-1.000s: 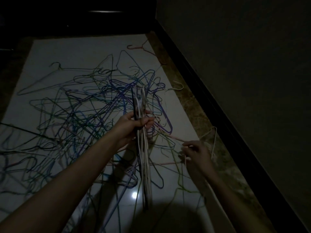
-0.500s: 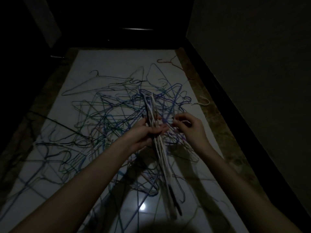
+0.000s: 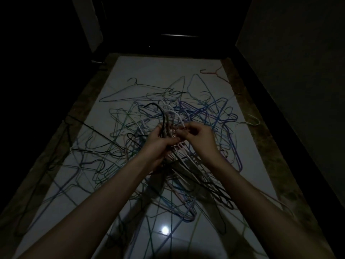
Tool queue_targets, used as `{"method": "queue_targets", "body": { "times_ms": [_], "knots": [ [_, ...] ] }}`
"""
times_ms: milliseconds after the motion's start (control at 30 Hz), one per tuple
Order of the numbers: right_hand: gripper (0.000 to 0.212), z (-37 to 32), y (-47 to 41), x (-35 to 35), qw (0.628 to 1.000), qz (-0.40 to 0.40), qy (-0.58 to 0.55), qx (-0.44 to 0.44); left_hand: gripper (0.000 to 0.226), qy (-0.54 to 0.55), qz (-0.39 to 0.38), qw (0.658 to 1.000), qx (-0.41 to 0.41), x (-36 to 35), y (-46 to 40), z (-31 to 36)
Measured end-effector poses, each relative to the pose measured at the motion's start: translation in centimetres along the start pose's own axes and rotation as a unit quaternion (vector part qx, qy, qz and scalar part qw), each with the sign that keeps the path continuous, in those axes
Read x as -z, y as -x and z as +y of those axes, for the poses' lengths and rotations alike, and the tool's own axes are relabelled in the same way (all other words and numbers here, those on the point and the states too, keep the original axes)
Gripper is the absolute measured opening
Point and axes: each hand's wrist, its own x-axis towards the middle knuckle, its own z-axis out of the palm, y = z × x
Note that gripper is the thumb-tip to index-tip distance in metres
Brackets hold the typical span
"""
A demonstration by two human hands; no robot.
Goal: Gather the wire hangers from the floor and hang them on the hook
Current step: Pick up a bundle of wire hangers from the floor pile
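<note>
A tangle of coloured wire hangers (image 3: 211, 113) is spread over the pale glossy floor (image 3: 149, 75). My left hand (image 3: 160, 144) grips a bunch of gathered hangers (image 3: 168, 118) by their necks, with the hooks standing up above my fingers. The bodies of these hangers hang down below my hand. My right hand (image 3: 197, 137) is pressed up against the bunch from the right and pinches a hanger at its neck. No wall hook is in view.
A dark skirting and wall (image 3: 280, 90) run along the right. A pink hanger (image 3: 212, 72) lies at the far right and a white one (image 3: 253, 121) on the brown floor border. A dark doorway (image 3: 168, 25) closes the far end.
My right hand has come in from the right floor edge and joined the bunch. The bunch has turned from edge-on to hooks up, and the camera has tilted up.
</note>
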Motion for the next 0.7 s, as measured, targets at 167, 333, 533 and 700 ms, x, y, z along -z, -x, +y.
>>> {"method": "queue_targets", "body": {
  "times_ms": [167, 333, 533, 700],
  "knots": [
    [0.011, 0.0, -0.2, -0.4, 0.998, -0.033, 0.043, 0.023, 0.038, 0.024, 0.026, 0.999, -0.031, 1.5, -0.4, 0.1],
    [0.011, 2.8, -0.1, 1.0, 0.995, -0.040, 0.092, -0.008, 0.037, 0.089, 0.056, 0.994, -0.016, 3.6, -1.0, 0.6],
    [0.018, 7.6, 0.7, 2.7, 0.985, -0.040, 0.121, -0.113, 0.026, 0.019, 0.034, 0.998, -0.041, 4.5, -1.5, 0.6],
    [0.024, 11.1, 0.8, 3.8, 0.975, -0.022, 0.163, -0.149, 0.018, 0.004, 0.021, 0.999, -0.037, 4.3, -2.2, 0.5]
  ]
}}
